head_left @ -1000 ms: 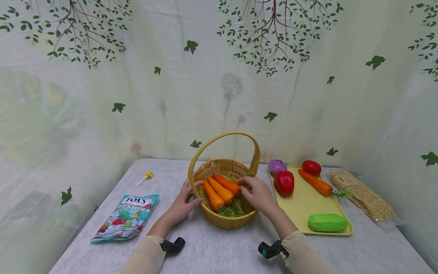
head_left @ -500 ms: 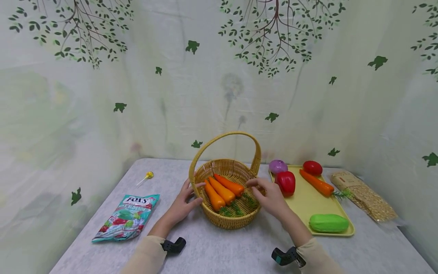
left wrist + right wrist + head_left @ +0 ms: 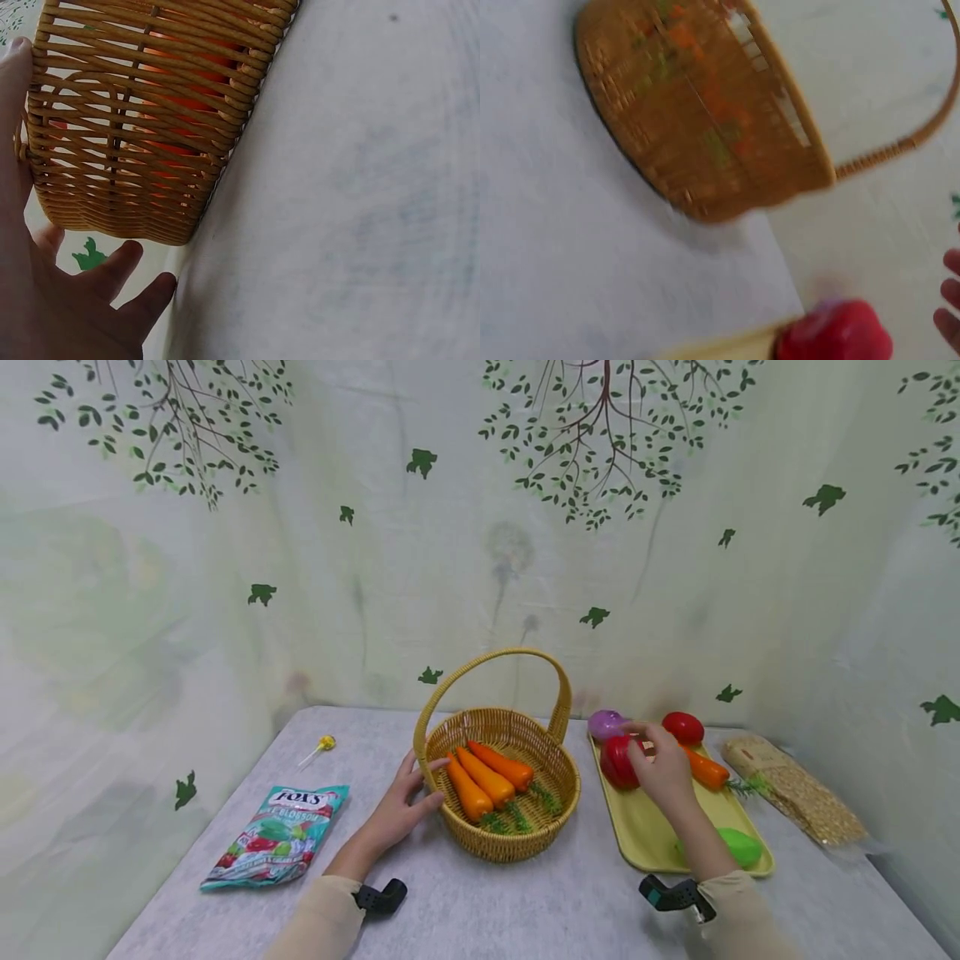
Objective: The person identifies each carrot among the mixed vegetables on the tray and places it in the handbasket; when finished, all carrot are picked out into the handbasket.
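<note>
- Right, writing first: the candy bag at the table's left reads "FOX'S" in white, and a word ending "BLOSSOM" sits beneath it; the smaller print is too tiny to read.
- Over on the yellow tray, the right hand hovers above the red bell pepper, fingers loosely spread and nothing gripped; whether the fingertips touch the pepper I cannot tell.
- Just beyond that hand lies a carrot on the tray, with a red tomato and a purple onion along the tray's far edge.
- Nearer the person, a green vegetable peeks out from behind the right forearm.
- Meanwhile the left hand rests against the wicker basket at its left side, fingers extended along the weave, thumb up at the rim.
- Inside that basket, three carrots lie side by side, green tops pointing toward the person.
- Far left, a yellow lollipop sits alone on the grey table; far right, a clear packet of grains lies beside the tray.
</note>
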A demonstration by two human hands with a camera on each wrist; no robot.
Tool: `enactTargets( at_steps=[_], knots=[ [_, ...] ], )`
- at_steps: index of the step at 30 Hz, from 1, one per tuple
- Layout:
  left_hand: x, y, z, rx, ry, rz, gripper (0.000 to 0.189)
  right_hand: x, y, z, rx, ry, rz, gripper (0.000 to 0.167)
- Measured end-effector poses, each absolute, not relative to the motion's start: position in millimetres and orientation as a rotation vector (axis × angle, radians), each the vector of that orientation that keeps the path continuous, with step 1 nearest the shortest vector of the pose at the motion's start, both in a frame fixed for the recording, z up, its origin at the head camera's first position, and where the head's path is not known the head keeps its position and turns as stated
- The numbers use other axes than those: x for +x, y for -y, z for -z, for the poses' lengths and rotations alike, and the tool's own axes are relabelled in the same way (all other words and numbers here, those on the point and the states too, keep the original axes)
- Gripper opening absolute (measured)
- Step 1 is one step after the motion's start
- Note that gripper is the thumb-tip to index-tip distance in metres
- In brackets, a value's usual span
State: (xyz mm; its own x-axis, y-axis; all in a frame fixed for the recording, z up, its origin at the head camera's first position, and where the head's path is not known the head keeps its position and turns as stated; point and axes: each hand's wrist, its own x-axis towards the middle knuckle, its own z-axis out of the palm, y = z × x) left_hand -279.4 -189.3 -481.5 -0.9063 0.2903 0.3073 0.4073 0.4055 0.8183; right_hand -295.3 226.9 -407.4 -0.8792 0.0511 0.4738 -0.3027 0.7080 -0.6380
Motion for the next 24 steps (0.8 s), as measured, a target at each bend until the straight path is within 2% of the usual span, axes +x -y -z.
enactTargets(
  at_steps=[10,24],
  knots=[
    [-276,190,482,-0.599,2.561,1.561,0.050,-319,-304,425,-0.063,2.730,-0.807,0.045],
    [-280,190,482,-0.635,2.531,1.547,0.048,-319,-344,431,0.055,3.005,-0.526,0.049]
  ],
)
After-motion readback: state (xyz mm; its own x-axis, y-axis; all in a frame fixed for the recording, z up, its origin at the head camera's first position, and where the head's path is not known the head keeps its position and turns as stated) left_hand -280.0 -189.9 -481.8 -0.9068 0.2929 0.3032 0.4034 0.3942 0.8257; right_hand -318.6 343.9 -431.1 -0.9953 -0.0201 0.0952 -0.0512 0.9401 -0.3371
